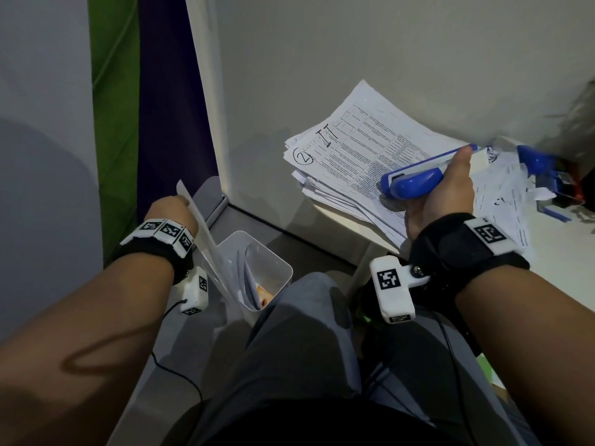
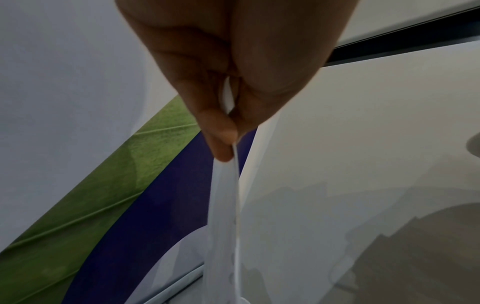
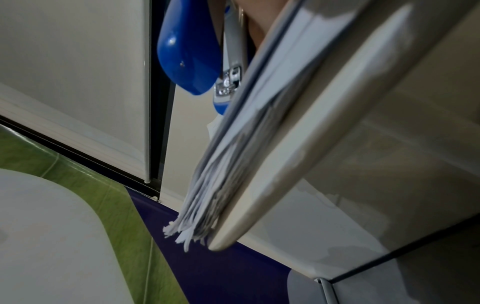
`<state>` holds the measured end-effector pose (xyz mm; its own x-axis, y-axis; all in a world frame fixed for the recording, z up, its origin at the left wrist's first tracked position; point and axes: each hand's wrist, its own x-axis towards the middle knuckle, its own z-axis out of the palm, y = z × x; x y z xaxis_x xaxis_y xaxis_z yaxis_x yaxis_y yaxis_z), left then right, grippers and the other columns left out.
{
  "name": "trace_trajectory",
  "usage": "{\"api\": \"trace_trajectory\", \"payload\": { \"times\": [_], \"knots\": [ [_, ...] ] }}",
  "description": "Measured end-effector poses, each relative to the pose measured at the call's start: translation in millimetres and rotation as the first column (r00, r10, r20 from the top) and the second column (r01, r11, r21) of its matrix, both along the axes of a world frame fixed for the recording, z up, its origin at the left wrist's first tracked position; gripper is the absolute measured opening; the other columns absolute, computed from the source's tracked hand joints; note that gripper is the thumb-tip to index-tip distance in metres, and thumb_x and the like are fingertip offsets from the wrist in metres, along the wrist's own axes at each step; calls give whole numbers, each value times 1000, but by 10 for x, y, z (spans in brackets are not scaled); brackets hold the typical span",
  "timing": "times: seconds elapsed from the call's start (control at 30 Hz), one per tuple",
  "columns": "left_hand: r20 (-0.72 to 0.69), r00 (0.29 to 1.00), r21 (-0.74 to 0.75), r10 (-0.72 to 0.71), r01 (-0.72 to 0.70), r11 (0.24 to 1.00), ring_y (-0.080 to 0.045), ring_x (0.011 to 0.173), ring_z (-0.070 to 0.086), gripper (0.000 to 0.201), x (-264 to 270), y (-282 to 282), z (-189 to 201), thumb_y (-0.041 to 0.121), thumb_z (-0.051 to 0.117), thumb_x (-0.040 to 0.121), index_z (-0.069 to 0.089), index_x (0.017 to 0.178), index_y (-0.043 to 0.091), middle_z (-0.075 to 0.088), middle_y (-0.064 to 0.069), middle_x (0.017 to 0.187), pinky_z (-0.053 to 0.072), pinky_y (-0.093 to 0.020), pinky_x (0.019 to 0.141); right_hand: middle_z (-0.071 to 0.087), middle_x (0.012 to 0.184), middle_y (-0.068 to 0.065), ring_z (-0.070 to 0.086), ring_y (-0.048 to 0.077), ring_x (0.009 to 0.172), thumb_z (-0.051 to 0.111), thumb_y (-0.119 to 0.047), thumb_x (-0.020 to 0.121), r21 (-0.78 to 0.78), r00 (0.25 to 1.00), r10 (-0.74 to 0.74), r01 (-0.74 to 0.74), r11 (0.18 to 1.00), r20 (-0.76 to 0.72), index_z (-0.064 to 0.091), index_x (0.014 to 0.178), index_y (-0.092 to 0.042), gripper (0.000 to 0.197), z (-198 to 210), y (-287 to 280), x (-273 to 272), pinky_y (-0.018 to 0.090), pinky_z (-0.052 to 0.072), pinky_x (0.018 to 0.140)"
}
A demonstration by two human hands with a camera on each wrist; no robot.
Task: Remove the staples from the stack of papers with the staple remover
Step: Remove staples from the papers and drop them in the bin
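A thick stack of printed papers (image 1: 354, 146) lies on the white table (image 1: 354, 230), hanging over its near corner; its fanned edges (image 3: 233, 164) show in the right wrist view. My right hand (image 1: 450, 181) grips the blue staple remover (image 1: 415, 183) over the stack's near right part, thumb along the top. The remover's metal mouth (image 3: 230, 82) sits just above the paper edge. My left hand (image 1: 182, 202) is off the table to the left, pinching a few white sheets (image 1: 206, 239) by their top edge. The sheets (image 2: 226, 205) hang down from thumb and finger (image 2: 223, 133) into a bin.
A white plastic bin (image 1: 283, 262) holding papers and something orange stands on the floor by my left knee. A second blue tool (image 1: 534, 162) and loose paper scraps (image 1: 512, 188) lie at the table's right. A cream wall is close behind the table, a green and purple panel on the left.
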<state>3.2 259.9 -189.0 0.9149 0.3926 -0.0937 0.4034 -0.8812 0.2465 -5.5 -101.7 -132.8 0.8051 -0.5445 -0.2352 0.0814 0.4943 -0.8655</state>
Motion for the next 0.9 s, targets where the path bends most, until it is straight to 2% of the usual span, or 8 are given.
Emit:
{"api": "trace_trajectory", "payload": {
  "times": [0.1,0.2,0.4,0.5,0.57,0.67,0.8,0.9],
  "knots": [
    [23,1000,-43,-9,10,999,-35,118,51,43,11,1,-4,-1,48,88,53,130,7,55,-19,128,40,-38,98,67,119,8,71,23,99,47,-65,87,14,1000,8,-8,1000,11,50,131,-18,64,0,-1,2,41,59,83],
    [-87,995,-123,-54,43,992,-34,125,44,47,2,-14,-74,2,44,93,39,139,4,45,-20,139,35,-35,102,66,119,8,71,23,99,48,-65,87,12,1000,10,-10,1000,15,50,131,-18,65,2,-1,-2,41,59,83],
    [-237,968,0,-77,79,997,-32,119,50,38,-28,-153,-107,10,46,94,47,131,-1,49,-19,133,42,-36,94,66,119,7,71,23,99,47,-67,86,-11,1000,21,-21,1000,-17,50,131,-20,65,12,9,-32,41,59,83],
    [-196,978,-8,-69,68,998,-32,110,54,36,-16,-172,-91,8,49,91,52,126,-1,53,-20,129,45,-36,86,65,121,9,70,25,101,48,-63,89,21,1000,13,-13,1000,14,48,132,-17,62,26,17,-41,44,59,84],
    [-164,985,-58,-60,51,997,-31,104,54,36,-28,-182,-75,7,53,88,54,123,-1,54,-20,127,45,-34,81,66,121,9,70,25,101,48,-61,91,28,1000,15,-15,999,20,48,133,-18,60,36,18,-52,44,59,84],
    [-185,981,-193,-54,17,981,-29,109,55,31,-35,-239,-132,11,58,87,55,118,5,51,-16,133,45,-32,90,65,121,10,70,25,102,47,-59,92,39,1000,19,-20,999,23,47,134,-17,59,44,21,-65,44,59,84],
    [-170,985,-552,-8,-88,829,-15,70,56,50,-81,-383,-328,-2,55,88,42,135,0,52,-23,130,54,-27,79,65,122,11,70,26,101,48,-58,93,49,999,15,-16,999,38,46,135,-15,61,60,34,-79,45,59,83],
    [-299,952,-559,-71,-114,821,-24,96,60,50,-141,-425,-477,10,56,91,41,139,10,50,-20,133,51,-31,89,65,121,12,71,26,101,48,-59,92,49,999,23,-25,998,32,45,135,-16,61,62,35,-89,45,59,82]
  ]
}}
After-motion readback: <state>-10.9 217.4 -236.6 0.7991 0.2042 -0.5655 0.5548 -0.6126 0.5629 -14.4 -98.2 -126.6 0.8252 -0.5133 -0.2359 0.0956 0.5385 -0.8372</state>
